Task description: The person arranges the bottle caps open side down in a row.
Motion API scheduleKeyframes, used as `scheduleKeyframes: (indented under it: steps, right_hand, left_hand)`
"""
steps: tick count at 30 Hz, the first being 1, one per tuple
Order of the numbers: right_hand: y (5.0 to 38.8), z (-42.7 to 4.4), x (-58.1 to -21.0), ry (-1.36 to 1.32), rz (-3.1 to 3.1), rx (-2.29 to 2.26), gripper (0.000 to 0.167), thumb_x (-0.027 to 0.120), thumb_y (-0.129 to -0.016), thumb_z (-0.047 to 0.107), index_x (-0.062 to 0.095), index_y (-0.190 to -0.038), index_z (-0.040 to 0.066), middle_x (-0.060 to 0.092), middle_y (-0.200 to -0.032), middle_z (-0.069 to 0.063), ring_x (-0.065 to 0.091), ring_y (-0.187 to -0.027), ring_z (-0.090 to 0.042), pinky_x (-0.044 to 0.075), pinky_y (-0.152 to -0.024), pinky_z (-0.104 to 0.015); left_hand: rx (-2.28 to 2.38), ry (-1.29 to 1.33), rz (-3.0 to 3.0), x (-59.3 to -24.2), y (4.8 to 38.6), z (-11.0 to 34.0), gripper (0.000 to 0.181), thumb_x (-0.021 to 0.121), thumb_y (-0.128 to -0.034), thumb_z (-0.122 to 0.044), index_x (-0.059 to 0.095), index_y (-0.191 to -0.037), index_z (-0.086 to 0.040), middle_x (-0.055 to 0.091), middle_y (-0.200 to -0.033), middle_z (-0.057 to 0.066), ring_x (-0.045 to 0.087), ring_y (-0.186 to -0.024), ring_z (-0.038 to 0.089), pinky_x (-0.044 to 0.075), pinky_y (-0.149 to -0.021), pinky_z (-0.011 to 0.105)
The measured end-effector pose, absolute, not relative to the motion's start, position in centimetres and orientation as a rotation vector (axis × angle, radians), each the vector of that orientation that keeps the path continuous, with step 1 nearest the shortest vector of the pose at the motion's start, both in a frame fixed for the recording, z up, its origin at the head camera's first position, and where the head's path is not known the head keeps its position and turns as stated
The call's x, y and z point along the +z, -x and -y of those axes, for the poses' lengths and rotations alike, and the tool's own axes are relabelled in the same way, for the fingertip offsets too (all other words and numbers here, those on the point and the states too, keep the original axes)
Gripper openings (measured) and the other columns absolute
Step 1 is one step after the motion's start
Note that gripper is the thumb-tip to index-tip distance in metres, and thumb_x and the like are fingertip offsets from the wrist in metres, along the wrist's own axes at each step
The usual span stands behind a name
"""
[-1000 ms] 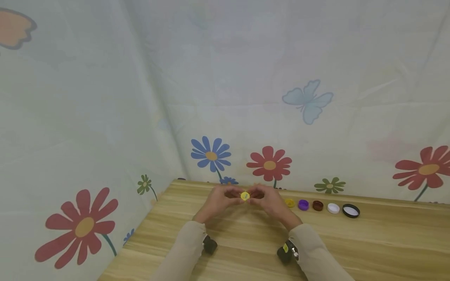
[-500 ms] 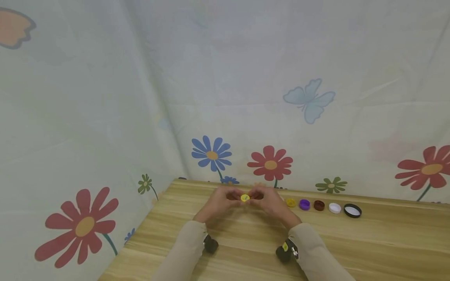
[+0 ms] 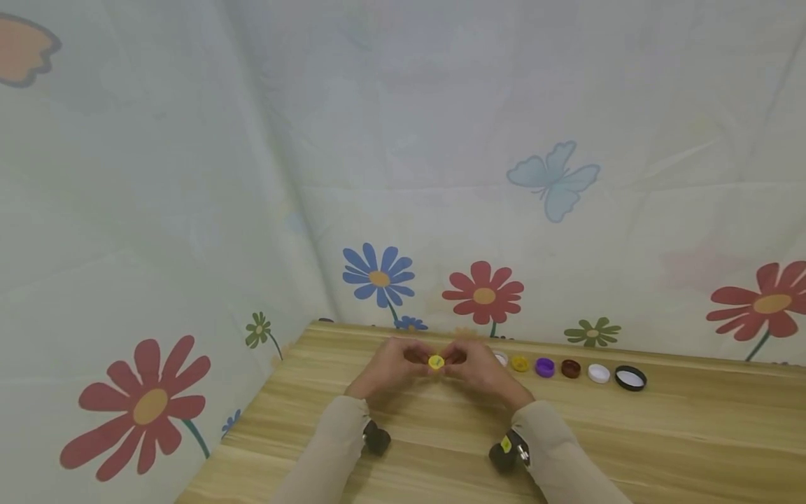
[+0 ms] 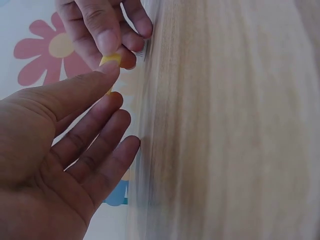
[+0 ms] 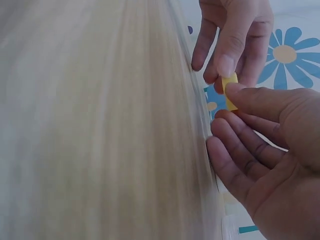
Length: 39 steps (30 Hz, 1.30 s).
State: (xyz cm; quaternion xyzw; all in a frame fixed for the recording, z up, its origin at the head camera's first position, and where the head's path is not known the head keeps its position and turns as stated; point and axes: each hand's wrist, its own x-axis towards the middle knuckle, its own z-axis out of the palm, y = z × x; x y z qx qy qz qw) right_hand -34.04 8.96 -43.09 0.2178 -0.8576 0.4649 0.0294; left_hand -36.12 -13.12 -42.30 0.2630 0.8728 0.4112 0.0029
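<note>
In the head view, a small round yellow bottle cap (image 3: 436, 362) with a greenish mark on its face is held between both hands above the wooden table. My left hand (image 3: 392, 365) pinches its left side between thumb and forefinger, and my right hand (image 3: 481, 369) pinches the right side. From the left wrist, the cap's yellow edge (image 4: 111, 59) shows beyond the left thumb, partly covered by it. The right wrist view has the cap's side (image 5: 229, 85) between the two thumbs. The other fingers of both hands are loosely spread.
Beyond the right hand runs a row of caps: white (image 3: 500, 358), yellow (image 3: 520, 363), purple (image 3: 544, 367), brown (image 3: 571, 369), white (image 3: 599, 373) and a larger black-rimmed lid (image 3: 630, 378). Behind the table (image 3: 434, 434) hangs a flowered curtain (image 3: 428, 140).
Both hands have come slightly down and nearer with the yellow cap, whose face has changed its tilt. A white cap beside the right hand now shows more fully.
</note>
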Motion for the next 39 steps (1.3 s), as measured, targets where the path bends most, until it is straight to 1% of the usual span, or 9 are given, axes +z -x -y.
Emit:
scheduleKeyframes:
  steps: [5, 13, 20, 25, 32, 39]
  right_hand:
    - [34.2, -8.4, -43.4, -0.598, 2.680, 1.430, 0.014, 0.083, -0.090, 0.002, 0.077, -0.102, 0.003, 0.070, -0.090, 0.000, 0.062, -0.085, -0.015, 0.055, -0.081, -0.032]
    - [33.9, -7.5, -43.5, -0.513, 2.718, 1.445, 0.011, 0.082, -0.089, 0.002, 0.077, -0.098, 0.005, 0.068, -0.086, 0.000, 0.060, -0.082, -0.017, 0.054, -0.079, -0.034]
    - [33.8, -7.1, -43.4, -0.473, 2.742, 1.410, 0.010, 0.083, -0.088, 0.003, 0.077, -0.096, 0.006, 0.067, -0.084, 0.001, 0.060, -0.081, -0.017, 0.054, -0.079, -0.034]
    - [33.7, -7.0, -43.4, -0.442, 2.760, 1.408, 0.010, 0.083, -0.089, 0.004, 0.076, -0.096, 0.007, 0.067, -0.085, 0.001, 0.060, -0.082, -0.018, 0.054, -0.080, -0.035]
    - [33.6, -6.8, -43.5, -0.443, 2.743, 1.393, 0.011, 0.084, -0.088, 0.003, 0.076, -0.095, 0.005, 0.067, -0.083, 0.001, 0.060, -0.079, -0.017, 0.054, -0.077, -0.034]
    - [33.5, -6.6, -43.5, -0.439, 2.741, 1.381, 0.010, 0.083, -0.088, 0.002, 0.076, -0.096, 0.004, 0.067, -0.083, 0.000, 0.059, -0.079, -0.017, 0.053, -0.076, -0.034]
  left_hand:
    - [1.251, -0.839, -2.752, -42.6, 36.4, 13.2, 0.022, 0.088, -0.0872, -0.005, 0.082, -0.108, -0.010, 0.077, -0.095, -0.005, 0.069, -0.089, 0.011, 0.057, -0.087, 0.032]
    - [1.226, -0.755, -2.728, -42.8, 36.3, 13.5, 0.021, 0.086, -0.0870, -0.002, 0.082, -0.103, -0.014, 0.077, -0.094, -0.008, 0.068, -0.091, 0.012, 0.056, -0.090, 0.035]
    - [1.204, -0.775, -2.746, -42.8, 36.2, 13.5, 0.020, 0.087, -0.0850, -0.001, 0.082, -0.102, -0.011, 0.077, -0.094, -0.005, 0.069, -0.089, 0.011, 0.057, -0.088, 0.033]
    - [1.161, -0.763, -2.780, -42.8, 36.2, 13.4, 0.022, 0.088, -0.0840, -0.002, 0.081, -0.104, -0.010, 0.077, -0.096, -0.005, 0.069, -0.092, 0.011, 0.057, -0.089, 0.034]
    - [1.143, -0.723, -2.779, -42.5, 35.8, 13.2, 0.019, 0.086, -0.0858, -0.001, 0.081, -0.102, -0.010, 0.077, -0.096, -0.004, 0.069, -0.093, 0.014, 0.057, -0.092, 0.039]
    - [1.141, -0.737, -2.794, -42.4, 35.7, 13.2, 0.020, 0.085, -0.0848, 0.000, 0.081, -0.102, -0.008, 0.077, -0.097, -0.003, 0.069, -0.093, 0.013, 0.057, -0.091, 0.038]
